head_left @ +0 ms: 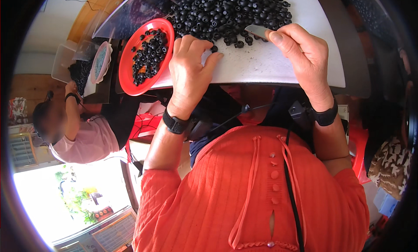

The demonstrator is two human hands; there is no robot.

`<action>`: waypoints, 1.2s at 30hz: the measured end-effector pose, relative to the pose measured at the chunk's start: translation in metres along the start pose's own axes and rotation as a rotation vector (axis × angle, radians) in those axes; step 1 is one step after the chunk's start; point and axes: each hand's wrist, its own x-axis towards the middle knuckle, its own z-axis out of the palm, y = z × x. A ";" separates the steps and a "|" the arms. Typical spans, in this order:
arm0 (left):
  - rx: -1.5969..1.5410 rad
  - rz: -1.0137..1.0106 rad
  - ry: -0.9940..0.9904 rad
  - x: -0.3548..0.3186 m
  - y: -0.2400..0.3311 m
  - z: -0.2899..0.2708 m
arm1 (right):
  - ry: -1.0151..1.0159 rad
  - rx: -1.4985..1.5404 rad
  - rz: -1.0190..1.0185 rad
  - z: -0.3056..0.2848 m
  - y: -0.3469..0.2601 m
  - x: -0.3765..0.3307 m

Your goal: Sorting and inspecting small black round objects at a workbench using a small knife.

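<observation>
My left hand (191, 73) is closed beside the red plate, with a small round black plastic piece (214, 48) between its thumb and index finger. My right hand (300, 51) grips a short knife (256, 30) between thumb and fingers, its pale rounded blade pointing left over the near edge of the pile. A large heap of glossy black plastic pieces (226, 12), round and hollow, covers the far part of the white work surface (270, 64). More such pieces (150, 56) lie in the red plate (127, 69), which sits at the table's left edge.
A clear plastic sheet or bin (126, 21) stands behind the plate. To the left, another person (87, 134) works at a table with a pink plate (101, 62) and a dark heap (79, 73). A red stool (359, 152) is at the right.
</observation>
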 end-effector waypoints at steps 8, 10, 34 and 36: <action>0.352 0.182 -0.096 0.012 0.004 0.004 | -0.013 -0.035 -0.024 0.001 0.003 -0.001; 0.313 0.188 -0.097 0.013 0.001 0.003 | -0.009 -0.038 -0.026 0.001 0.002 0.000; -1.150 -0.507 -0.262 0.004 0.024 0.008 | -0.113 -0.158 -0.059 0.005 0.004 -0.001; -1.354 -0.577 -0.232 0.005 0.028 0.013 | -0.101 -0.159 -0.064 0.005 0.004 0.000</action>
